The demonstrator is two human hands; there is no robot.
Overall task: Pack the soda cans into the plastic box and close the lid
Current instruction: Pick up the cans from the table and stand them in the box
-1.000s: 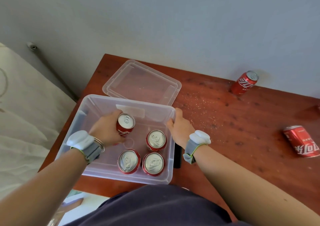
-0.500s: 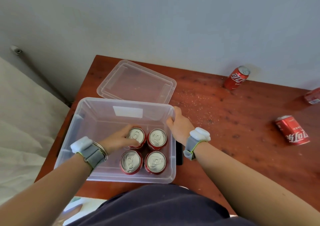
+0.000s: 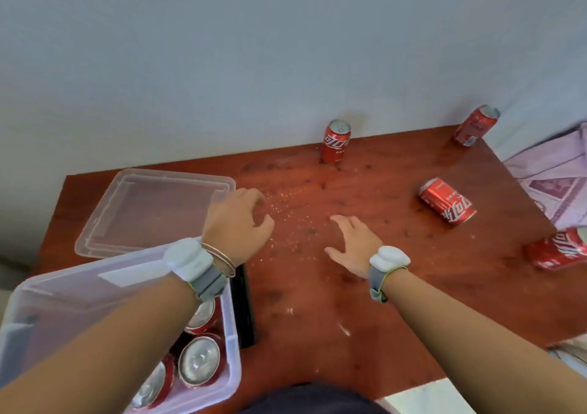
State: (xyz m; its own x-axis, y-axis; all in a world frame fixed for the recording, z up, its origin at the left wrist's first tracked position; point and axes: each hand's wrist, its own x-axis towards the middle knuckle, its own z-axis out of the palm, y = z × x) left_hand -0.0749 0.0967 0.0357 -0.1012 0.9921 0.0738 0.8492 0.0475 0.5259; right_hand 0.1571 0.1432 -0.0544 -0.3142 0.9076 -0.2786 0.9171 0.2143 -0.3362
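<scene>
- A clear plastic box (image 3: 227,391) sits at the near left corner of the reddish-brown wooden table (image 3: 317,302), holding upright red soda cans with silver tops (image 3: 198,361).
- Its clear plastic lid (image 3: 149,213) lies flat behind it, near the left edge.
- Four more red soda cans are on the table: one upright at the far edge (image 3: 336,142), one at the far right corner (image 3: 475,126), two lying towards the right edge (image 3: 446,202) (image 3: 557,250).
- The left hand (image 3: 236,226) hovers with fingers loosely curled, empty.
- The right hand (image 3: 355,243) is spread, empty.
</scene>
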